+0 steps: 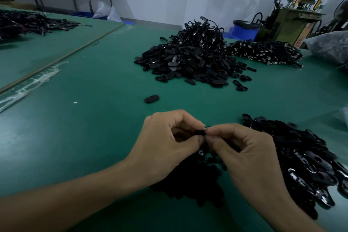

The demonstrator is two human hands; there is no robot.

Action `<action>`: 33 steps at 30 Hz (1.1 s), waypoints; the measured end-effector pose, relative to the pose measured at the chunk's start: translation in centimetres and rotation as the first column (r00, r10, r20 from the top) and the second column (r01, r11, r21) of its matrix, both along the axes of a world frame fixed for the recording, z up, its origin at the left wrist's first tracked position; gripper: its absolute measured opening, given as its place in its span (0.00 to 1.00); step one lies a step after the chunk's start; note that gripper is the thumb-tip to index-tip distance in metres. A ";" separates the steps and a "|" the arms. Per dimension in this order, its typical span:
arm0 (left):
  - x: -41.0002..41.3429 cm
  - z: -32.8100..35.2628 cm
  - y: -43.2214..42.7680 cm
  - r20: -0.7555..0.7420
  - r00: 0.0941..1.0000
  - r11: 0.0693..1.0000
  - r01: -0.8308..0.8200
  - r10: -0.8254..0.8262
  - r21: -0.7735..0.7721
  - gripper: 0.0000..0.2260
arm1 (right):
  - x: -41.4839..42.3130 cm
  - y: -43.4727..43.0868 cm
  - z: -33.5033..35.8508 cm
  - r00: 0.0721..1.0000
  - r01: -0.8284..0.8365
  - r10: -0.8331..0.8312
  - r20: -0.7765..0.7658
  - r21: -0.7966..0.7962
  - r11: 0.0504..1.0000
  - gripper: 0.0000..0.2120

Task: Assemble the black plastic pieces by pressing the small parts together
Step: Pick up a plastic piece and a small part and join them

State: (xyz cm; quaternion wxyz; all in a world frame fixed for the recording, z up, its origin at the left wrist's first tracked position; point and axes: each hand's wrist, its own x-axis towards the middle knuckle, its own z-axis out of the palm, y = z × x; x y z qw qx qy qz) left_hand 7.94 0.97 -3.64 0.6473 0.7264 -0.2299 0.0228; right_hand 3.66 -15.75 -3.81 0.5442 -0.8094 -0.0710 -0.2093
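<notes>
My left hand (165, 141) and my right hand (243, 149) meet over the near middle of the green table (84, 118). Between their fingertips they pinch a small black plastic piece (200, 133), mostly hidden by the fingers. Under my hands lies a heap of small black parts (192, 184). A heap of glossy black oval pieces (305, 160) lies to the right of my right hand. One black oval piece (151, 98) lies alone on the table beyond my hands.
A large pile of black shells and cabled parts (190, 60) sits at the middle back, with another pile (263, 52) to its right. More black parts (28, 22) lie far left. A machine (293, 15) and a plastic bag (331, 45) stand at the back right.
</notes>
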 end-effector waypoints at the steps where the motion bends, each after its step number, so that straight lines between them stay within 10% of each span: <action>1: 0.0 -0.1 0.0 0.008 1.000 1.000 -0.005 0.005 0.005 0.06 | 0.0 0.1 0.0 1.000 0.018 -0.018 0.011 0.000 1.000 0.16; 13: 0.3 -0.2 -0.1 -0.094 0.996 0.994 -0.011 0.000 -0.110 0.06 | -0.4 0.4 0.2 0.994 0.026 -0.009 0.106 -0.161 0.987 0.14; 21: 0.5 0.2 0.2 -0.142 0.982 0.984 0.103 -0.124 -0.146 0.11 | 0.2 -0.3 1.1 0.981 -0.167 0.182 -0.061 0.199 0.966 0.08; 33: 0.8 0.4 0.4 -0.194 0.973 0.990 0.105 -0.122 -0.098 0.08 | 0.6 -1.0 1.2 0.966 -0.173 0.204 -0.156 0.190 0.966 0.14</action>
